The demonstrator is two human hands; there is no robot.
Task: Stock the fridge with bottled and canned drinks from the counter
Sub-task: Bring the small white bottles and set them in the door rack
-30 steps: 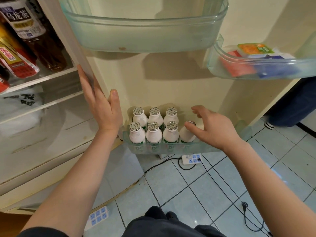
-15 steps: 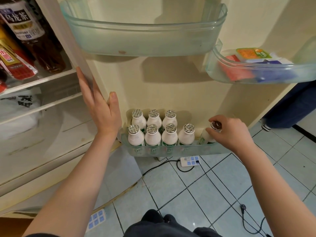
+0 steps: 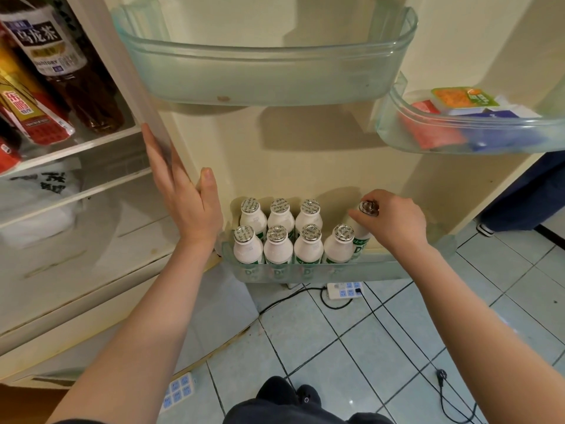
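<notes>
The fridge door stands open, and its lowest door bin (image 3: pixel 382 269) holds several small white bottles with foil caps (image 3: pixel 278 244) in two rows. My right hand (image 3: pixel 394 221) grips one more white bottle (image 3: pixel 362 232) by its neck and cap, tilted, in the back row to the right of the others. My left hand (image 3: pixel 186 197) lies flat with fingers spread against the inner edge of the fridge door (image 3: pixel 159 127), holding nothing.
A large clear door bin (image 3: pixel 266 78) hangs above, and another bin (image 3: pixel 452 139) at right holds small packets. Inside the fridge at left stand a dark tea bottle (image 3: pixel 67 71) and red packs (image 3: pixel 33 117). Power strips (image 3: pixel 344 290) and cables lie on the tiled floor.
My right hand let go of the front-row fourth bottle, took another bottle at the bin's right end, and brought it leftward toward the back row. My left hand stayed on the door.
</notes>
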